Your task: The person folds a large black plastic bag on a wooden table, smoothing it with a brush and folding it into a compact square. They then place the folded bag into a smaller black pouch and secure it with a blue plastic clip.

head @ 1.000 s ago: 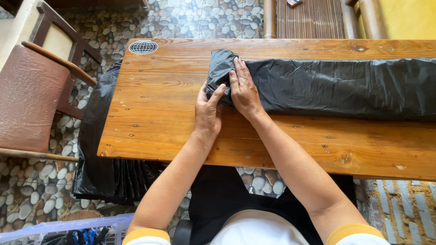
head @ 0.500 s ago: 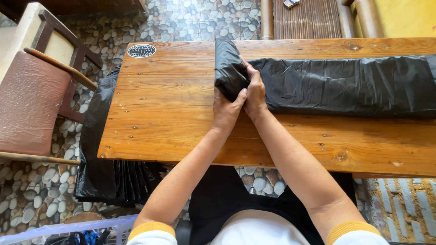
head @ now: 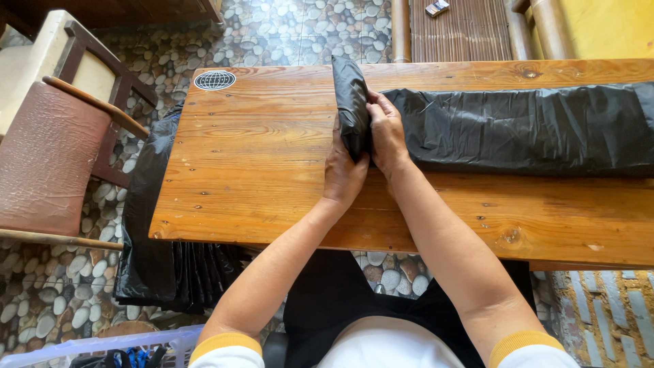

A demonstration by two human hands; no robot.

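A long strip of black plastic sheet (head: 524, 129) lies flat across the wooden table (head: 252, 170). Its left end is wound into a tight black roll (head: 351, 102) that stands across the strip. My left hand (head: 343, 174) presses against the roll's near end from the left. My right hand (head: 385, 133) grips the roll from the right side, fingers curled over it.
More black plastic sheeting (head: 153, 252) hangs off the table's left edge to the pebble floor. A brown cushioned wooden chair (head: 51, 150) stands at the left. A pale plastic basket (head: 88, 347) sits at the bottom left. A round sticker (head: 214, 80) marks the table's far left corner.
The loose folded end of the sheet has been rolled up into a tighter, narrower roll. Both hands have closed in around it.
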